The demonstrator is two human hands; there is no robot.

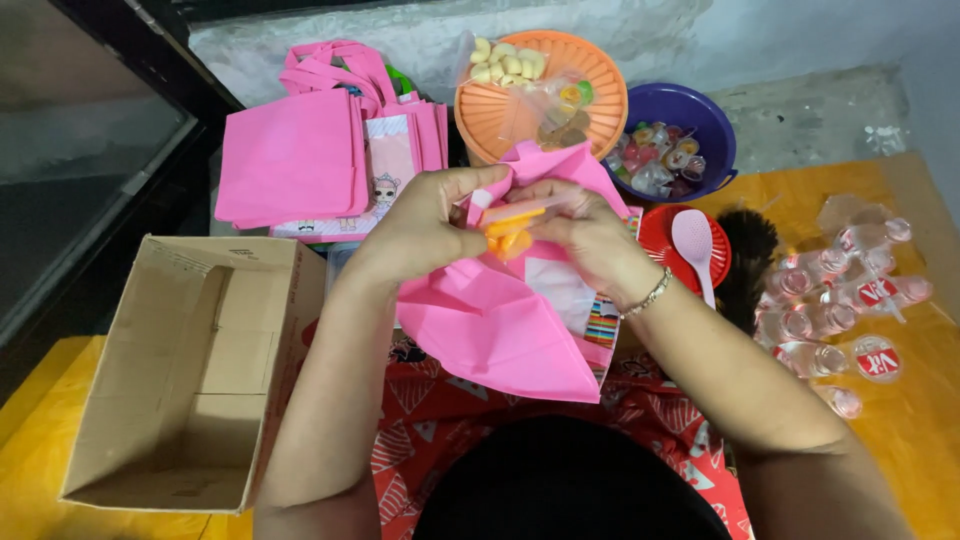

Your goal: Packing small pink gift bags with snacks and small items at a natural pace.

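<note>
Holding a pink fabric bag (505,335) open over the lap, the person works both hands at its mouth. The left hand (425,225) pinches the bag's upper edge, fingers closed on the cloth. The right hand (590,235), a bracelet (647,296) at its wrist, has its fingers closed around a small clear packet of orange snacks (512,228) just at the bag's opening. A white panel and a striped label show on the bag's front, lower right.

An open, brown cardboard box (190,370) lies to the left on the yellow floor mat (905,430). Behind the hands, toward the wall, a stack of flat pink bags (300,160) lies with a pale printed panel at its front. Beside it stands an orange basket (590,75) holding clear packets of pale sweets, and next to that a purple bowl (700,115) of small coloured jelly cups. Nearer the right hand is a red dish (660,235) with a pink spoon (694,245) on it. At the right edge of the mat lie small clear water bottles (830,310) with red round labels.
</note>
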